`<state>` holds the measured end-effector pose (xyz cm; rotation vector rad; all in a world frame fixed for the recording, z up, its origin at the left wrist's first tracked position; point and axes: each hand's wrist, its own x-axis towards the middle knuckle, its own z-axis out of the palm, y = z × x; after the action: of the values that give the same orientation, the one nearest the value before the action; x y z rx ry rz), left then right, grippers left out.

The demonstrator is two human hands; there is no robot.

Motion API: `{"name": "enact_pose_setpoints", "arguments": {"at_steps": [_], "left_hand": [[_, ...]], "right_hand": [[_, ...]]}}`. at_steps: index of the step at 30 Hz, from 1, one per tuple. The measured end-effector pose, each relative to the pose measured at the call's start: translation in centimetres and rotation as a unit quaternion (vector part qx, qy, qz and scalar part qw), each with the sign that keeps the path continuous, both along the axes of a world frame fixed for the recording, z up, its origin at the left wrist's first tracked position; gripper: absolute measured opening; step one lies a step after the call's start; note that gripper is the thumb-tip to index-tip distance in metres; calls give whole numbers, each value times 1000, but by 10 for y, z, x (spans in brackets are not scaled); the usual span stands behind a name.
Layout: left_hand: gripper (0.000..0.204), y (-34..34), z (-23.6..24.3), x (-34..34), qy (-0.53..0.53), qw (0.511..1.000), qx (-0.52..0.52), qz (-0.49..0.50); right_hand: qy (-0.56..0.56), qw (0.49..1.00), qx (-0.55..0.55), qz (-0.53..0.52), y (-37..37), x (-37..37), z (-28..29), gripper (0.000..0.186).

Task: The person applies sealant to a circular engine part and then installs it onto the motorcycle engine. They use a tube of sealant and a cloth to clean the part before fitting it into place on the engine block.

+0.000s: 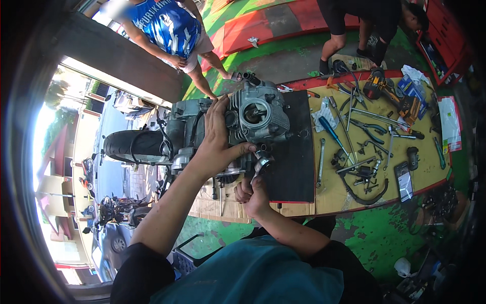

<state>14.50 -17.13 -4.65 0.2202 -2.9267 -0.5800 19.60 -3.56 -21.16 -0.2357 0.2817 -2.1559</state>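
A grey metal engine assembly (258,109) with a black tire (131,142) attached lies on the work table, partly over a black mat (291,177). My left hand (215,142) lies across the engine with fingers stretched out, its thumb beside a small round fitting near the lower part. Below it, my right hand (250,197) has its fingers curled round the handle of a metal tool (257,178), probably a wrench, whose head is at a shiny metal part (264,163) on the engine's lower side. The tool is partly hidden by my fingers.
Wrenches, pliers (368,129), a screwdriver (331,134), a drill (374,83), a phone (404,180) and hoses lie on the yellow board (334,192) at right. Two people (167,30) (349,15) stand beyond the table. A red tool cabinet (435,45) stands upper right; motorcycles (119,215) are outside left.
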Motion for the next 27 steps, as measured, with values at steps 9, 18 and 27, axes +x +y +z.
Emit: {"name": "enact_pose_setpoints", "arguments": {"at_steps": [9,18,27], "left_hand": [[115,-4,-3,2,2,1000,6,0],[119,-4,-2,4,1,1000,-14,-8],[118,0,0,0,-8,1000,-7,2]], "right_hand": [[427,857,278,-76,52,-93,-20,61],[199,966,132,-94,19,-37,-39,63],[8,998,-7,-67,0,-5,-12,61]]}}
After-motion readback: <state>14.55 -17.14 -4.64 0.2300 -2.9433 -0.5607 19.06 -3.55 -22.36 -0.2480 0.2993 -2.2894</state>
